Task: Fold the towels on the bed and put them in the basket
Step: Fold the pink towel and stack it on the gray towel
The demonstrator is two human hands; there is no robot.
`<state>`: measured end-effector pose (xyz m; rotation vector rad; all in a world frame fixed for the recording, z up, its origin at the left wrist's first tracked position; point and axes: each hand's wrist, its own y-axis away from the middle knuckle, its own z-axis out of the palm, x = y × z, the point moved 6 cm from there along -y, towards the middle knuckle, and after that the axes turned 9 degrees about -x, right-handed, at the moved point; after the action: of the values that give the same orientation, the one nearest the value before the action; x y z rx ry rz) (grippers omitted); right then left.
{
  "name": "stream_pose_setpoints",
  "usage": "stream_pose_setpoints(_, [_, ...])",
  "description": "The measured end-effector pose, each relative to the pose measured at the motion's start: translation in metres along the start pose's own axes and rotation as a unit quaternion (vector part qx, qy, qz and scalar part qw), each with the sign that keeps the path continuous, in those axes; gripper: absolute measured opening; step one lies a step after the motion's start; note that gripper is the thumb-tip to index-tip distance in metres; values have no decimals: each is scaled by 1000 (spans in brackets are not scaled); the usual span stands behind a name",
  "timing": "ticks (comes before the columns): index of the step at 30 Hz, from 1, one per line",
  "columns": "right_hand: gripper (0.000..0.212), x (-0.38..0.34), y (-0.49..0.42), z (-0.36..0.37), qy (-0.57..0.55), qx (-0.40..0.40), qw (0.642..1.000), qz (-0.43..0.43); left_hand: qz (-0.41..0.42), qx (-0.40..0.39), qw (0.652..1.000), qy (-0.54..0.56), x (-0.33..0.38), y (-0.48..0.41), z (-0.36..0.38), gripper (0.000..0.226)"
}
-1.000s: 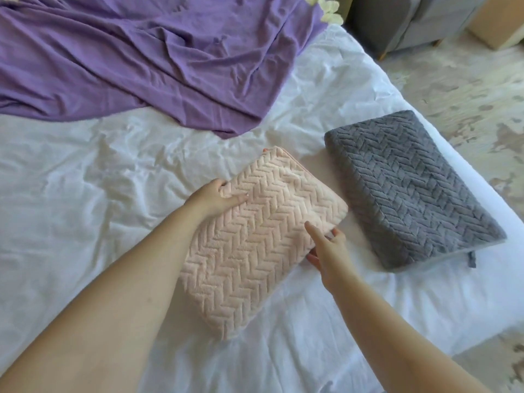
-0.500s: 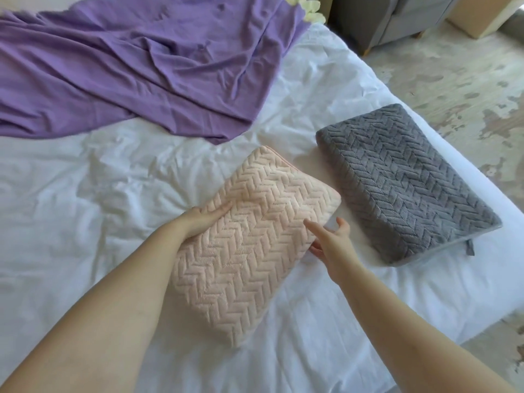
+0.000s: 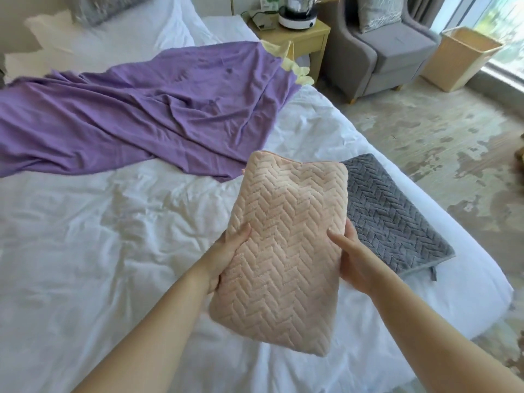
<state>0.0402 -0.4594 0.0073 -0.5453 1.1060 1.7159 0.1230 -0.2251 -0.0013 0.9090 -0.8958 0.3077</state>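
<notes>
A folded peach towel (image 3: 286,245) with a zigzag weave is lifted off the white bed (image 3: 99,251). My left hand (image 3: 226,256) grips its left edge, thumb on top. My right hand (image 3: 351,256) grips its right edge, thumb on top and fingers underneath. A folded grey towel (image 3: 391,219) lies flat on the bed just right of the peach one, partly hidden behind it. A tan basket (image 3: 465,56) stands on the floor at the far right, by the window.
A purple sheet (image 3: 147,109) is spread across the far half of the bed. Beyond it are white pillows (image 3: 127,38), a wooden bedside table (image 3: 300,38) with a kettle, and a grey armchair (image 3: 391,46). Patterned carpet (image 3: 439,131) lies right of the bed.
Both hands have closed on the peach towel and raised it off the bed, turning it more upright. The camera has tilted up, revealing the armchair, bedside table and basket.
</notes>
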Motion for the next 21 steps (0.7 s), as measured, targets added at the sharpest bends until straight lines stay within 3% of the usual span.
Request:
stream_pose_setpoints(4, [96, -70, 16, -21, 99, 68, 991, -53, 55, -3, 998, -16, 26, -10, 59, 68])
stream_pose_setpoints(9, [91, -155, 18, -67, 158, 51, 983, -83, 68, -9, 997, -36, 61, -39, 120, 68])
stream_pose_setpoints(13, [90, -207, 1, -129, 197, 60, 976, -74, 86, 0, 996, 11, 73, -82, 167, 61])
stream_pose_setpoints(16, [97, -205, -23, -188, 273, 89, 958, -26, 40, 79, 996, 26, 36, -125, 192, 63])
stream_pose_setpoints(19, [96, -160, -30, -243, 355, 100, 923, 107, -62, 174, 983, 3, -27, -149, 207, 78])
stream_pose_setpoints(21, [94, -132, -21, -265, 373, 78, 912, 152, -81, 173, 982, 3, -51, -153, 218, 94])
